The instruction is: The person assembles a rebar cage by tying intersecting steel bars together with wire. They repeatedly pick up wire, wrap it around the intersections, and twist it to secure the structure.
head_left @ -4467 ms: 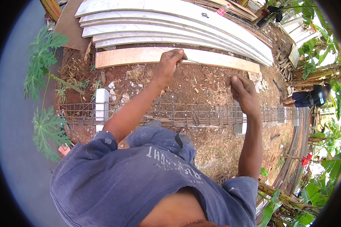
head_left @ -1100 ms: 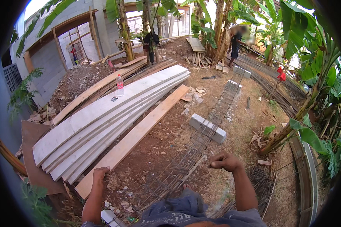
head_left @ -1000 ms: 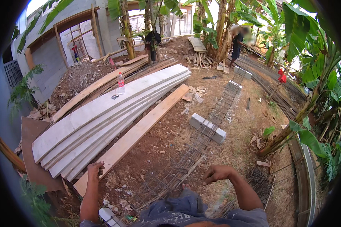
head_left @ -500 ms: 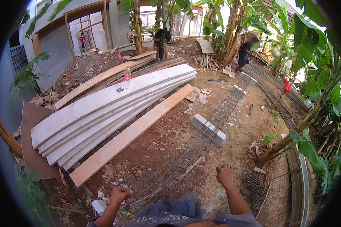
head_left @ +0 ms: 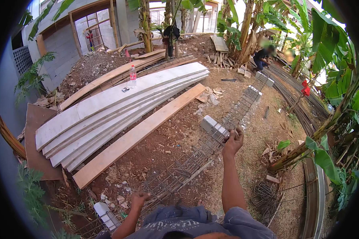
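1. Your left hand is curled beside the near stretch of the rebar cage; whether it grips anything, I cannot tell.
2. The rebar cage lies formed across pale blocks; any work left at its joints is too small to judge.
3. Your right hand bends its fingers near one block, grip unclear.
4. Count: one plain plank, one cage, four visible blocks.

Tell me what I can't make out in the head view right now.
Head view, left hand: whatever it may hold, hidden by its curled pose.
Head view, right hand: any thin item it may pinch, too small to tell.
Head view, nearby concrete block: its right end, covered by the right hand.
Head view, co-worker: what they handle, too small and distant.
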`<control>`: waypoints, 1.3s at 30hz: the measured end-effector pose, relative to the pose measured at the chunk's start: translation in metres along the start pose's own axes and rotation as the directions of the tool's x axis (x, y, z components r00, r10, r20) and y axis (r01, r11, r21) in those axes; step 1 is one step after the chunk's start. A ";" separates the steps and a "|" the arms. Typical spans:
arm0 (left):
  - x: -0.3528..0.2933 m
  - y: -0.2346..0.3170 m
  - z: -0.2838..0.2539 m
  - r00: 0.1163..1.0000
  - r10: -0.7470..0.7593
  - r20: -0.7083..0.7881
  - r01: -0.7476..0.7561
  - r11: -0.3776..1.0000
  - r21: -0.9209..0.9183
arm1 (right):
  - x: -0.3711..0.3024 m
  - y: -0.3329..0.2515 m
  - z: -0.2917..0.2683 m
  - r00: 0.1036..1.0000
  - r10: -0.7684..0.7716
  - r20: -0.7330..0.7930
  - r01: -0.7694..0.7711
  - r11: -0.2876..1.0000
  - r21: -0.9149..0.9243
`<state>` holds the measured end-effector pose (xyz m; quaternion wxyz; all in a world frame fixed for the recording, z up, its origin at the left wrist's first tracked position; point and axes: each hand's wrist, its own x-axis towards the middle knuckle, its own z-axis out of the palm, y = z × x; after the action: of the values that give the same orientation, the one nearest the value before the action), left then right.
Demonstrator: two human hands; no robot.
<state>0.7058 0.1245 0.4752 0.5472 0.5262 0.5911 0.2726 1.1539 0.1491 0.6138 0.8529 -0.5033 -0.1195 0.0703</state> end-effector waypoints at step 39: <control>0.024 0.290 0.154 0.956 0.292 -0.034 -0.190 0.525 -0.830 | -0.097 -0.066 -0.058 0.706 -0.042 0.707 0.376 0.867 -0.325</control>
<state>0.9473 0.1936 0.6886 0.7174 0.2995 0.2850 0.5607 1.0770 0.0451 0.6319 0.6123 -0.6064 -0.4931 0.1196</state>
